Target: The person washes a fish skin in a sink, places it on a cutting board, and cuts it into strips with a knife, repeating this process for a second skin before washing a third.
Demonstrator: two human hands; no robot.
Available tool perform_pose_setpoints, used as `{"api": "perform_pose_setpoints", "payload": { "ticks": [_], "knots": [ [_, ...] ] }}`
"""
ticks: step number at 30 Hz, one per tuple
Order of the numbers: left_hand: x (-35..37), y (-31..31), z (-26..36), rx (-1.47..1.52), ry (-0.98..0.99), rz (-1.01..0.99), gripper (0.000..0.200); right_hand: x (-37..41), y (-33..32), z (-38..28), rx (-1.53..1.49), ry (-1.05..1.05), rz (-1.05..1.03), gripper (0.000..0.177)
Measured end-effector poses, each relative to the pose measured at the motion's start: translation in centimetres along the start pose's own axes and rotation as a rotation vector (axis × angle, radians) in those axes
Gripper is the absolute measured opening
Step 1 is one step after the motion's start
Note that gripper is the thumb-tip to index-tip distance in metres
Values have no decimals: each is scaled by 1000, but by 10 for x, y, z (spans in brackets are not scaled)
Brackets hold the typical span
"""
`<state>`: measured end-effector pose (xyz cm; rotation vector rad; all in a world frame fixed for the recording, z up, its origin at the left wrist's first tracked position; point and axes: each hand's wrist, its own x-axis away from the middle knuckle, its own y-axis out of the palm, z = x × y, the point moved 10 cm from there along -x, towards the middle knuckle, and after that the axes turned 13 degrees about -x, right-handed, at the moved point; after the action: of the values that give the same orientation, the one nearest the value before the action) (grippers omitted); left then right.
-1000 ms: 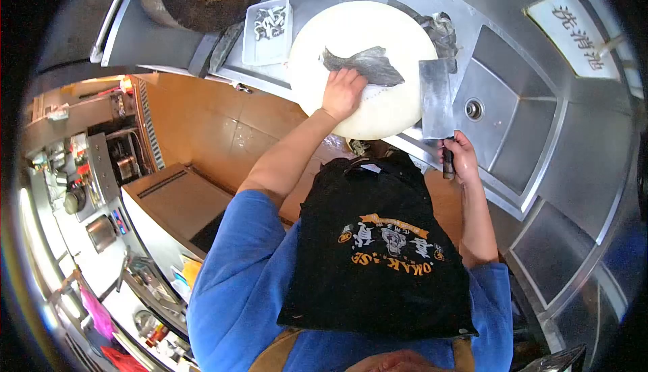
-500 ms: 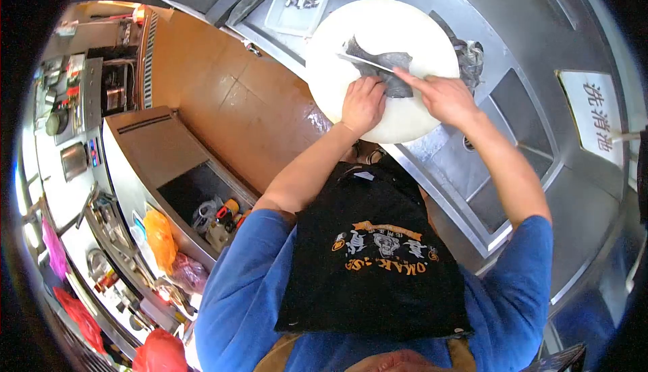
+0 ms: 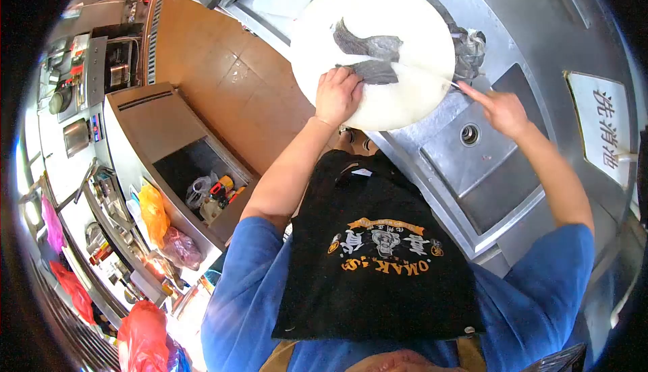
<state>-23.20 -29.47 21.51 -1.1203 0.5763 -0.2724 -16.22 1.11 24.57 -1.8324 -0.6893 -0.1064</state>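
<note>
- Single view, worn on the person's head; wide fisheye, dark rounded corners.
- Faces steeply down over the wearer's own chest and apron (image 3: 378,304).
- Close range: cutting board (image 3: 418,28), left hand (image 3: 339,95) and right hand (image 3: 503,110) at arm's reach, upper frame.
- Sink (image 3: 486,169) right; floor (image 3: 229,89) left.

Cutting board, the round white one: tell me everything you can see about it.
The round white cutting board looks like plastic and lies flat on the steel counter beside the sink. Two dark fish pieces lie on it. The left hand presses the nearer piece, and the right hand holds a cleaver edge-on over it.
</note>
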Motion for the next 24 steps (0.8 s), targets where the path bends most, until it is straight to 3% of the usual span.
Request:
{"api": "perform_pose_setpoints", "payload": {
  "ticks": [4,7,8,11,12,19,24],
  "knots": [
    [-9,-14,-32,-97,-276,64,14,53,14,7,-108,104,80,90],
    [-18,6,-38,-158,-195,-129,11,65,39,-15,-224,248,82,84],
    [-23,3,-36,-93,-148,-116,11,66,44,-24,-329,229,197,82],
    [-10,15,-65,212,-462,-408,16,65,57,-58,-442,347,267,81],
    [-8,14,-72,164,-449,-426,17,59,59,-72,-478,421,203,78],
    [2,10,-108,25,-461,-536,23,-38,30,-161,-313,283,204,80],
    [-2,4,-111,-31,-420,-504,24,-63,41,-160,-225,259,161,80]
  ]
}}
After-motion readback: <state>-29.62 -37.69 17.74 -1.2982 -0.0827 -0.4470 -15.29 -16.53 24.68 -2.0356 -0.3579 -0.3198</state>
